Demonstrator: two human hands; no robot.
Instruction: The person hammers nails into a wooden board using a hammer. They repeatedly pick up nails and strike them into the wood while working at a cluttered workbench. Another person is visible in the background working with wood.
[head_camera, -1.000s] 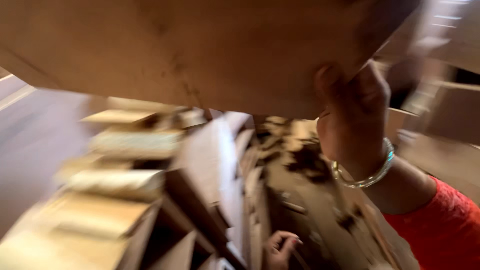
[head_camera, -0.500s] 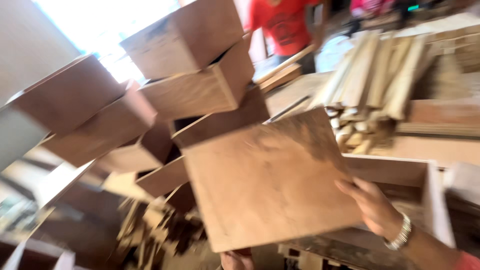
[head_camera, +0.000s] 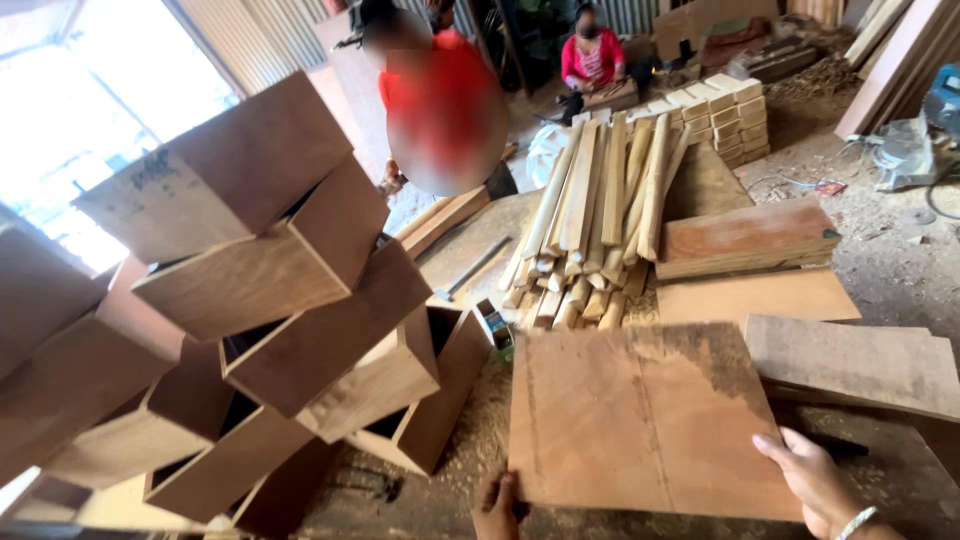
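The single camera is riding on the person's head, looking forward and down across the table (head_camera: 460, 270) from close range. It is catching a plywood sheet (head_camera: 640, 420) at the bottom edge, stacked wooden boxes (head_camera: 260, 280) crowding the left, and the workshop floor (head_camera: 890, 250) stretching away beyond.

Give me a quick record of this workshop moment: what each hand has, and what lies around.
Left hand: grips the near edge of the plywood panel
Right hand: holds the panel's right side
Panel: flat, square, brown
To the left: stacked open wooden boxes
Beyond: bundle of wooden sticks, plywood sheets
Surface: workbench with sawdust
Others: two people in red at the back
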